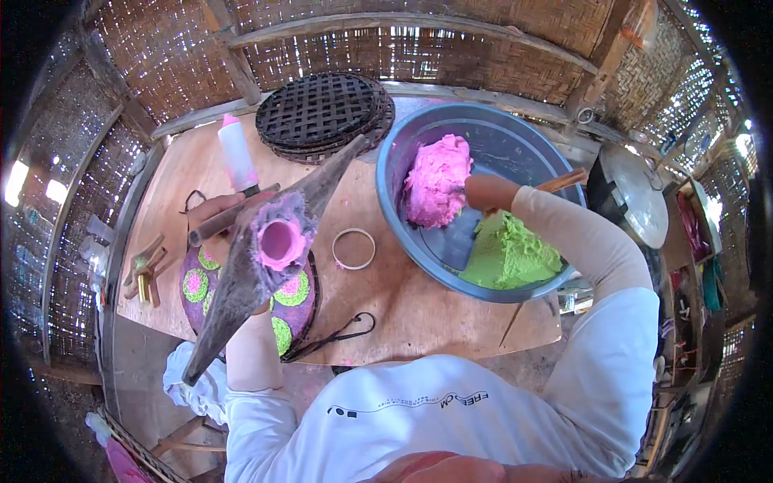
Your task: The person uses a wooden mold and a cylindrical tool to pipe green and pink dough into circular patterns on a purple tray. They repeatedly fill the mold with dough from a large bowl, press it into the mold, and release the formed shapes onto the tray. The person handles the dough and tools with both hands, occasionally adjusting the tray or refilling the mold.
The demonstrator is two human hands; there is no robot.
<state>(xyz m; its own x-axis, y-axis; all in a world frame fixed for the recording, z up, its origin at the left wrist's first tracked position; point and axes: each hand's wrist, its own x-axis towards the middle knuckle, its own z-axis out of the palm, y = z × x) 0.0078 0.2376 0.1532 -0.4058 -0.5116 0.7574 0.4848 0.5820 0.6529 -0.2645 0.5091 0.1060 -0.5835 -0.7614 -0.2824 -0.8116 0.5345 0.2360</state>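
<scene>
The left hand [213, 214] grips a rough, grey-brown, taper-ended wooden tool [248, 283] with a pink-smeared round hole; the right hand [491, 193], fingers hidden, grip unclear, adjoins lumpy pink dough [436, 181].

Small food workshop or rustic kitchen, by the look of it. Walls [475, 55] of woven bamboo matting, daylight pricking through the gaps; rough timber rails [427, 22] across them. Wooden bench [435, 326] bearing food gear: blue-grey basin [389, 221] with 1 pink mass [437, 181] and 1 green mass [512, 256], both dough-like; stack of dark open-weave trays [322, 113]; wooden tool [221, 315] with pink-coated tube [281, 243]. Large metal pot [642, 201] right of the basin.
</scene>
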